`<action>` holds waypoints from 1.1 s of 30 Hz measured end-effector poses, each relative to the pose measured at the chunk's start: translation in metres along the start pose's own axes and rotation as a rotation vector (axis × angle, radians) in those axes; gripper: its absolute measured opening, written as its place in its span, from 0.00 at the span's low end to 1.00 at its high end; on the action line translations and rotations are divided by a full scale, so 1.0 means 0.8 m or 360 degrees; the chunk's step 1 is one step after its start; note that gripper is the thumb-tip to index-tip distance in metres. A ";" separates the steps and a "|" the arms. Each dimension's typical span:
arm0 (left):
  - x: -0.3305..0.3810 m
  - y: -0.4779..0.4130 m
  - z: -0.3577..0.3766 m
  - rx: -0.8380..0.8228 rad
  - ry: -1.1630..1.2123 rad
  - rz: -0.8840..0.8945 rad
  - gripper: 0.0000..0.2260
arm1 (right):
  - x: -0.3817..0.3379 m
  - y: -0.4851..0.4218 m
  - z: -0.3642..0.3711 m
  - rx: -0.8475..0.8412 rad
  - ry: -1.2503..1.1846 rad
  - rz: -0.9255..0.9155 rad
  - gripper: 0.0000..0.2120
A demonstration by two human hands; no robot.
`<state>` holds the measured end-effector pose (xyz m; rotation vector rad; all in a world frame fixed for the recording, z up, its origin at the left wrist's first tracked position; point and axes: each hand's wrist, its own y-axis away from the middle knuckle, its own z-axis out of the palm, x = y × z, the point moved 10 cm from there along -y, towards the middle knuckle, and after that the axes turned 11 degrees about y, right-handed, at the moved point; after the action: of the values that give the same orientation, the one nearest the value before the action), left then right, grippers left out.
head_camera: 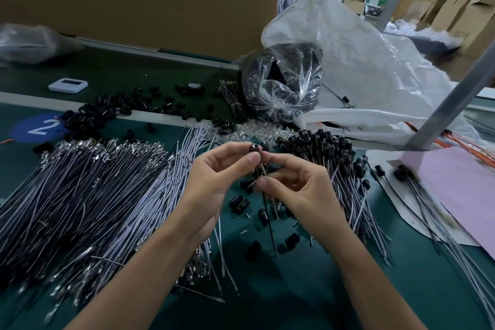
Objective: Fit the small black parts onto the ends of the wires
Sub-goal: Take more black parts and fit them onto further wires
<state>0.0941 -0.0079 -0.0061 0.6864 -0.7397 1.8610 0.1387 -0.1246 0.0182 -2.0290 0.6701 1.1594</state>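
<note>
Stacked cartons fill the warehouse behind one green bench (294, 300), which carries everything within arm's reach. One white plastic sack (348, 61) slumps at the far right. The unfitted wires (80, 195), too many to count, fan out on the left as stock. The fitted wires (334, 163), also uncountable, lie heaped on the right, apparently so that done work stays apart. One clear bag (284, 83) behind holds more black parts, and loose ones (107, 110) are scattered along the bench strip.

Two hands meet above the middle. The left hand (214, 179) pinches one small black part (253, 147) at thumb and fingertip, raised for sighting. The right hand (297, 190) pinches one wire (269, 222) just below it and lets the rest hang to the bench. The end of the wire appears to be feeding into the part.
</note>
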 end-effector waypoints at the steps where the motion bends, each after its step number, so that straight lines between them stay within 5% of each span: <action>1: 0.003 0.000 0.000 0.0010 0.0020 0.0032 0.09 | 0.002 0.000 0.000 -0.0009 0.0016 0.0024 0.15; 19: 0.007 0.005 0.006 0.0038 -0.0213 0.0135 0.13 | 0.005 0.000 0.000 0.0066 0.0076 -0.0013 0.08; 33: 0.019 0.003 0.001 0.0031 -0.0086 0.0188 0.07 | 0.006 0.002 0.006 0.0061 0.0145 -0.0065 0.03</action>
<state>0.0867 -0.0006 0.0053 0.7212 -0.8128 1.9655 0.1377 -0.1221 0.0115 -2.0633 0.6872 1.0280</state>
